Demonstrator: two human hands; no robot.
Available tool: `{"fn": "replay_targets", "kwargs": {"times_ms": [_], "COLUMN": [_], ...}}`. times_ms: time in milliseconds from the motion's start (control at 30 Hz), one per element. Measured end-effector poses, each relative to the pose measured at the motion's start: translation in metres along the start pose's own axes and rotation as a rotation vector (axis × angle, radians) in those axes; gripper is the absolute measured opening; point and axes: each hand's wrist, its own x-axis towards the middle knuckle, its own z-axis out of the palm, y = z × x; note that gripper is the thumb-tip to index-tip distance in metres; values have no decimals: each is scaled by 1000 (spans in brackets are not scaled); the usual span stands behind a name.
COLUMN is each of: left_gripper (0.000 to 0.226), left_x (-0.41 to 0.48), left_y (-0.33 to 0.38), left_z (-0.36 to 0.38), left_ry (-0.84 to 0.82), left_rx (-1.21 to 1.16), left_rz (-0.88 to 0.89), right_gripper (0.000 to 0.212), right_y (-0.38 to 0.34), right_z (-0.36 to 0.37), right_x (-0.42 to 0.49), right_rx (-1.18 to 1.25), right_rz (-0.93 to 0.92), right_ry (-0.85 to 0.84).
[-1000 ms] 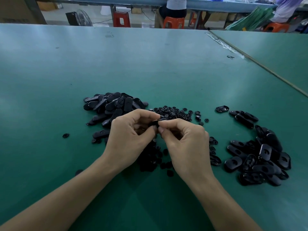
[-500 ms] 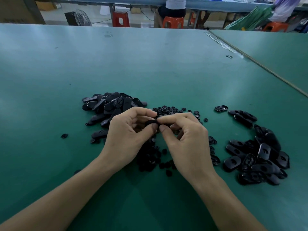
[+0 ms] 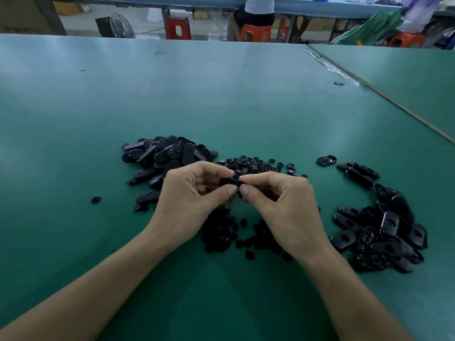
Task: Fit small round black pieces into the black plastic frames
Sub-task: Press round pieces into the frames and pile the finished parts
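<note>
Nearest to us, at six o'clock from the grip, a scatter of small round black pieces point(image 3: 221, 233) lies on the green table point(image 3: 221, 99) between the two wrists. Just above it both hands are lifted and meet in the middle. The left hand point(image 3: 194, 195) pinches one end of a black plastic frame point(image 3: 230, 181) between thumb and forefinger. The right hand point(image 3: 283, 205) pinches the other end the same way, fingers curled, the two thumbs nearly touching. The frame shows only as a dark sliver between the fingertips, and whether a round piece sits in it we cannot tell.

Out at three o'clock sits the right heap of frames point(image 3: 381, 232), some showing a hole in the middle. At nine o'clock a stray round piece point(image 3: 95, 200) lies well apart from everything. At ten o'clock the left heap of frames point(image 3: 167, 153) is stacked, oblong and rounded. At twelve, just past the knuckles, we get a second patch of round pieces point(image 3: 253, 163). At one o'clock a lone frame point(image 3: 326, 159) lies by itself. Far beyond the table edge stand orange stools point(image 3: 254, 33), a fan point(image 3: 118, 25) and a seated person point(image 3: 258, 8)
</note>
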Motion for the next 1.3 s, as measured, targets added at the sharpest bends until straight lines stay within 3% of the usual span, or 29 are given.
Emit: {"fn": "replay_targets", "kwargs": {"times_ms": [367, 1067, 1133, 1300], "left_gripper": [22, 27, 25, 27], "left_x": [1, 3, 5, 12], "left_y": [-1, -7, -8, -13], "left_z": [2, 0, 0, -3], "left_ry": [9, 67, 115, 268], "left_rx": [24, -55, -95, -239], "left_rz": [-34, 12, 13, -55], "right_gripper": [12, 17, 21, 41], "right_y": [-5, -10, -8, 3], "right_z": [-3, 0, -4, -34], "right_x": [2, 5, 11, 42], "right_rx": [-138, -69, -174, -729], "right_rz": [-68, 33, 43, 167], "right_ry": [-35, -16, 45, 75]}}
